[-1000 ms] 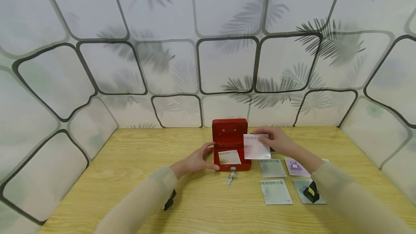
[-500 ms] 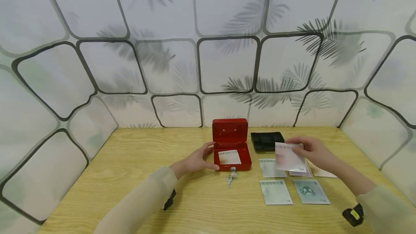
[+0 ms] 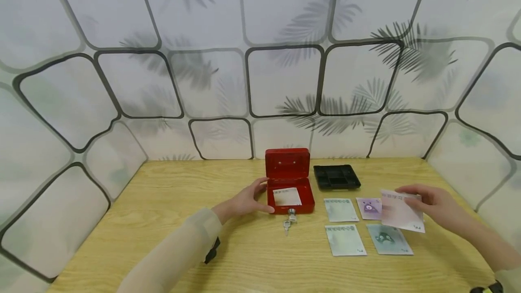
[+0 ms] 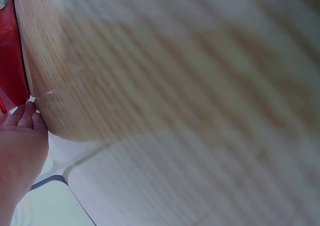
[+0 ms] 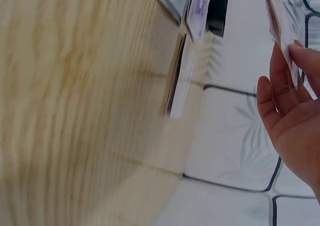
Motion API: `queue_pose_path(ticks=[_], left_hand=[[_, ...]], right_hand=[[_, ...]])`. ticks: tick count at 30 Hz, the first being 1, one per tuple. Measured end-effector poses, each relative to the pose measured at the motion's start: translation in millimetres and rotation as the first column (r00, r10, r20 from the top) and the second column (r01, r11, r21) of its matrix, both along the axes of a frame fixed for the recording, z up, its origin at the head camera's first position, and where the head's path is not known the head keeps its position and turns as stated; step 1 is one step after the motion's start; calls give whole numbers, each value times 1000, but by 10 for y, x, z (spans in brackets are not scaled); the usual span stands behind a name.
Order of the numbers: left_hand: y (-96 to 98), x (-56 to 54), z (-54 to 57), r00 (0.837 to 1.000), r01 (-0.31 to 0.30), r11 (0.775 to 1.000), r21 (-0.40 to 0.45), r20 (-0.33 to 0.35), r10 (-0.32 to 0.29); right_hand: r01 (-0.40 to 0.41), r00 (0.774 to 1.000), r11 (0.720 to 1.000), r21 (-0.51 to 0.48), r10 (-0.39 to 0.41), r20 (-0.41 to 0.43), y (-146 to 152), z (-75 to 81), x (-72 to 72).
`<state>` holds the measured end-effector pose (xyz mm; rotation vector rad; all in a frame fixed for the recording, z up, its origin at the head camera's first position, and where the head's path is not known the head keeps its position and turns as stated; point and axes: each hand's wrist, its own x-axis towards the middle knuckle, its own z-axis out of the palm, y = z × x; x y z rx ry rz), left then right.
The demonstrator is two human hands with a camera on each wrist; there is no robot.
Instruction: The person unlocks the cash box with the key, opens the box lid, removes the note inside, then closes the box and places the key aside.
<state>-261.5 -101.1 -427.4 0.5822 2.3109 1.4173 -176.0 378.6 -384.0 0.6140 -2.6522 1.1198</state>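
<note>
Above a wood-grain table (image 3: 175, 211), we see a person's right hand (image 3: 435, 202) pinching a pink paper slip (image 3: 400, 215) near its upper right corner, the thumb in front and the fingers behind, clamped together on the paper. From the right wrist we make out the other fingers gently bent, away from the pinch, and the slip almost edge-on; we cannot tell whether it is one sheet or several. It hangs tilted in the air at the right of the scene, pale pink deepening to a rosier patch at left, with a row of marks along its top and a small dark mark at its lower right. From the head view, we see it cover part of a purple slip (image 3: 367, 209) and a corner of a teal slip (image 3: 386, 240), both lying on the table. Two pale green slips, one (image 3: 341, 210) behind the other (image 3: 346, 241), lie to their left, and a black compartment tray (image 3: 336, 174) sits farther back. At center, the left hand (image 3: 243, 201) touches the left side of a red metal box (image 3: 303, 209), thumb and fingers spread apart; the lid stands raised, a whitish slip (image 3: 287, 196) lies inside, and keys (image 3: 286, 226) hang at the front lock (image 3: 292, 215).
</note>
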Motion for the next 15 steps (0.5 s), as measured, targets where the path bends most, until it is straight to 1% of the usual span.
queue_pose_path(ticks=[2,4,11,15], left_hand=[[-1,5,2,1000,-4,1000,-8,-1,4],[-1,8,6,1000,-7,1000,-15,-4,7],[2,3,-6,1000,-2,1000,-21,-11,1],[3,-10,-21,1000,4,1000,-19,-22,-4]], right_hand=[[34,999,999,28,-34,13,81,-17,34],[41,999,999,35,-42,25,164,-34,57],[58,998,998,25,-58,-8,371,-122,109],[77,997,996,40,-77,-4,470,-178,136]])
